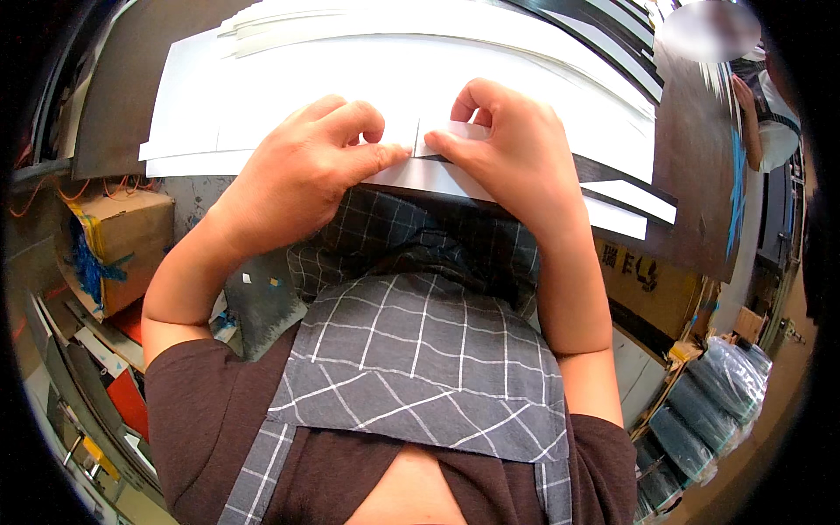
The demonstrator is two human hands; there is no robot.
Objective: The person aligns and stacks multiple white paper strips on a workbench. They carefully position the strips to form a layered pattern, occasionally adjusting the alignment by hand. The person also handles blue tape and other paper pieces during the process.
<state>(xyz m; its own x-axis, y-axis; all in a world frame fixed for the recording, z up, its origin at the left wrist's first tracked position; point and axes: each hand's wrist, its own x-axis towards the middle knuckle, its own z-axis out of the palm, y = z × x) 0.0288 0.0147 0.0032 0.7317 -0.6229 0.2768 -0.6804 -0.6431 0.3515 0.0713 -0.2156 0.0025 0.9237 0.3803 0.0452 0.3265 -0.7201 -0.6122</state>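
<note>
Both my hands meet at the front edge of a work table, over a long white strip point(429, 129) of paper or card. My left hand point(306, 162) is closed, its thumb pressing on the strip beside a thin dark upright line and its fingers curled. Just right of that line, my right hand point(521, 153) pinches the strip, thumb low and index finger bent above. Below the thumbs lies a shiny grey-white strip point(430, 177). Black and white strips point(617, 217) stick out to the right of my right wrist. A large white sheet point(236, 96) spreads behind my hands.
White sheets point(376, 24) are stacked at the back, with black strips point(604, 44) to their right. The dark tabletop point(700, 184) shows at right. A cardboard box point(131, 236) stands lower left; plastic-wrapped stacks point(700, 411) sit lower right. Another person point(774, 122) is at far right.
</note>
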